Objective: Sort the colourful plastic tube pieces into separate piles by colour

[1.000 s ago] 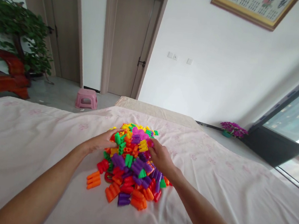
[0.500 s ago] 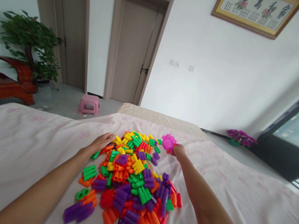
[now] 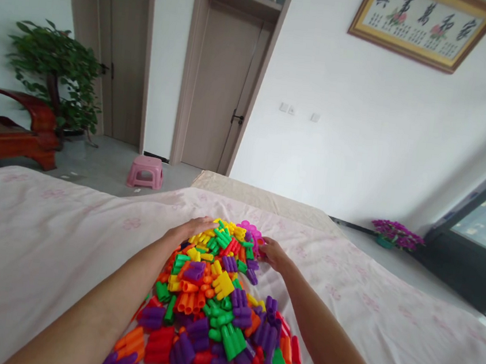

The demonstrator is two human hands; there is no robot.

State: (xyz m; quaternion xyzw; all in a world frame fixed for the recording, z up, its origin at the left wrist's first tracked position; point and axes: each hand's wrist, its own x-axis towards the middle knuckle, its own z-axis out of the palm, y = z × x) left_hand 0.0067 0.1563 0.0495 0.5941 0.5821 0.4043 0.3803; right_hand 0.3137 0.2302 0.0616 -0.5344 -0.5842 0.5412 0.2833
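A heap of plastic pieces in green, purple, orange, red and yellow lies on the pale flowered cloth. My left hand rests at the heap's far left edge, palm down over yellow pieces, its fingers stretched out. On the far right side of the heap, my right hand has its fingers closed on the edge of a pink scalloped piece. That pink piece leans against the green and purple pieces there.
A pink stool stands on the floor beyond the cloth. To the left are a wooden armchair and a potted plant. Purple flowers stand at the right, by the wall.
My right hand has moved left with the pink piece, up against the heap. My left hand has moved right and forward, over the yellow pieces. The view has shifted slightly.
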